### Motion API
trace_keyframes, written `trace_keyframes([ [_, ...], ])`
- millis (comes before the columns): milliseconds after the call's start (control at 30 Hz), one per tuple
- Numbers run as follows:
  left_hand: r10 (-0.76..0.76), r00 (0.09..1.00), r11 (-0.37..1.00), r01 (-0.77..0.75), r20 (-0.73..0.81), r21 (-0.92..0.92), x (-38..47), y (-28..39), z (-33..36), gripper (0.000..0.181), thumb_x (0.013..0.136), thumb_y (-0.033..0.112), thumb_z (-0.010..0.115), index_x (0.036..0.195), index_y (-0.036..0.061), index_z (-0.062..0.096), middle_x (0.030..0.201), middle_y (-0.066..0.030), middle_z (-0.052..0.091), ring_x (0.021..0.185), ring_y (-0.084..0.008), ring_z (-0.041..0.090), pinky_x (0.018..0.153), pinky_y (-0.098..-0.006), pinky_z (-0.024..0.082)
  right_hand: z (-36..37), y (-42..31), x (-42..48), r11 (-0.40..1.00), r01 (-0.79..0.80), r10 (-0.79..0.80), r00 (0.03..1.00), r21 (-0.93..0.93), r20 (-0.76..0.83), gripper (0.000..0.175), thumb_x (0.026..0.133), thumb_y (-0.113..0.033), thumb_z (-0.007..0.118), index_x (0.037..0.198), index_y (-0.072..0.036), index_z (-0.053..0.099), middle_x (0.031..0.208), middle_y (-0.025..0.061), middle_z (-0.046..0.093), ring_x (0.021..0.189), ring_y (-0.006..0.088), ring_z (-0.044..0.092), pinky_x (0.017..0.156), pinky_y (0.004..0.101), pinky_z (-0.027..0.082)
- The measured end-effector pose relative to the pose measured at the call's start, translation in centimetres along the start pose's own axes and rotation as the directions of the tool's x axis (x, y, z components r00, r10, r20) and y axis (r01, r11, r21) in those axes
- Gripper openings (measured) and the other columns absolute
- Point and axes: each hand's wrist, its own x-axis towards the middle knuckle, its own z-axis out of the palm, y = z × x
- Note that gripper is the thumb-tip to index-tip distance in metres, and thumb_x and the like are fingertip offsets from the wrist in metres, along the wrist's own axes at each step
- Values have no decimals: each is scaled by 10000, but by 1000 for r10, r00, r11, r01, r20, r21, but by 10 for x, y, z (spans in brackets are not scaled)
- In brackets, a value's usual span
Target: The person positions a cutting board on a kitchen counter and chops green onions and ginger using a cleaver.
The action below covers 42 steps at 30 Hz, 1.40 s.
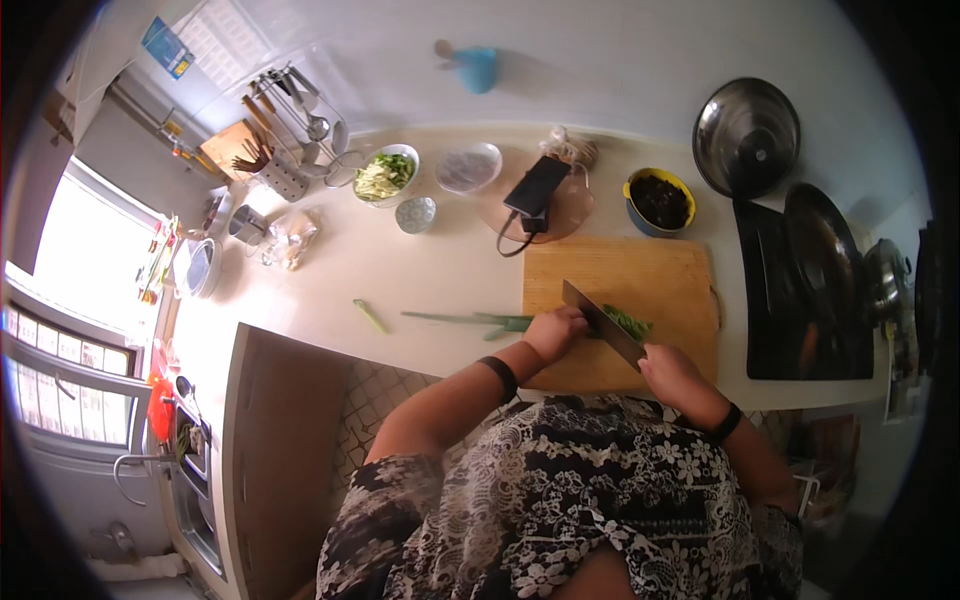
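Note:
My right hand (669, 373) grips the handle of a broad cleaver (609, 324), its blade slanting across the wooden cutting board (622, 266). Under my left hand (556, 333) a bunch of green onions (516, 323) is held down, its long leaves trailing left past the board onto the counter. The fingertips of that hand are close beside the blade. Chopped green pieces (628, 321) lie on the board just right of the cleaver. A loose green stalk (370, 316) rests apart on the counter at the left.
Behind the board are a yellow-rimmed bowl of dark food (659, 201) and a phone (538, 185) with a cable on a pinkish plate (491, 214). Further left stand a bowl of cut vegetables (386, 177) and a small patterned bowl (415, 215). A black cooktop (772, 337) borders the right.

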Motion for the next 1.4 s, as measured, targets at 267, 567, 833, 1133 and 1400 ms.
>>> trace_keyframes([
  [267, 161, 986, 983, -164, -40, -88, 1, 2, -19, 133, 767, 144, 564, 873, 128, 643, 916, -32, 613, 897, -249, 584, 692, -358, 506, 34, 19, 28, 973, 152, -108, 965, 173, -240, 191, 863, -162, 498, 867, 24, 542, 775, 245, 583, 754, 433, 563, 643, 475, 443],
  [567, -112, 993, 988, 106, -45, -114, -1, 3, -17, 75, 713, 111, 596, 780, 118, 628, 799, -75, 597, 854, -281, 573, 692, -362, 492, 9, -2, 12, 998, -52, 51, 997, 29, 52, 201, 860, -204, 503, 858, -12, 560, 790, 207, 611, 754, 407, 585, 661, 470, 459],
  [833, 235, 943, 968, -249, -235, -30, 1, 6, -32, 144, 706, 101, 604, 830, 142, 666, 852, -10, 649, 790, -237, 603, 682, -345, 501, 38, 9, 35, 975, 70, -42, 990, 209, -136, 222, 860, -187, 514, 859, 31, 555, 728, 230, 578, 706, 397, 571, 633, 458, 434],
  [1133, 55, 985, 985, -80, -163, -151, 4, 10, -23, 173, 764, 123, 581, 915, 153, 660, 909, -29, 649, 809, -249, 622, 683, -355, 516, 16, 23, 1, 988, -14, 34, 991, 155, -126, 196, 857, -194, 494, 855, -5, 544, 757, 215, 582, 738, 399, 567, 647, 455, 436],
  [1400, 22, 982, 993, -43, -188, -108, 7, 18, -9, 125, 733, 112, 587, 839, 131, 650, 881, -42, 611, 802, -261, 598, 665, -361, 509, 5, 10, -18, 998, -69, 69, 992, 4, -103, 180, 870, -194, 481, 840, -22, 523, 743, 202, 581, 733, 399, 568, 642, 475, 434],
])
